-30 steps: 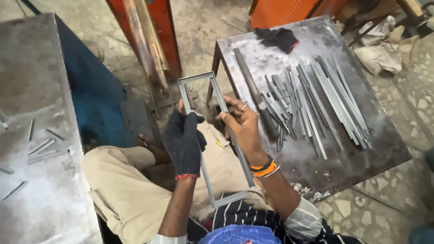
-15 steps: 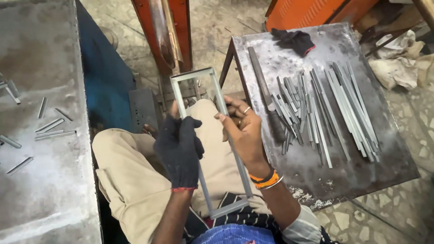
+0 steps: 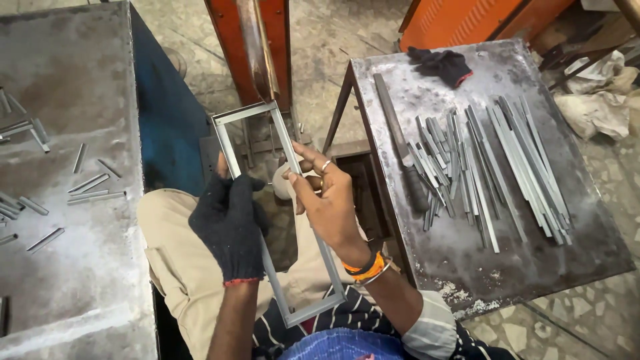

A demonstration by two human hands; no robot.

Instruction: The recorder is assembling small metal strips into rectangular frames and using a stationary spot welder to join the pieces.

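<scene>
I hold a long rectangular metal frame (image 3: 253,114) over my lap, its far end pointing away from me. My left hand (image 3: 230,223), in a black knit glove, grips the frame's left rail near its middle. My right hand (image 3: 327,200), bare with a ring and orange and black bangles at the wrist, grips the right rail and also holds a small brown piece against it. The frame's near end (image 3: 313,312) lies by my striped shirt.
A grey metal table (image 3: 567,260) at right carries a pile of thin metal strips (image 3: 493,160), a dark file (image 3: 400,140) and a black glove (image 3: 441,65). A second metal bench (image 3: 67,280) at left holds short metal pieces (image 3: 90,187). Orange machine parts (image 3: 253,47) stand ahead.
The view has shifted closer and slightly left. Both hands keep hold of the frame, which has turned a little and sits lower over my lap.
</scene>
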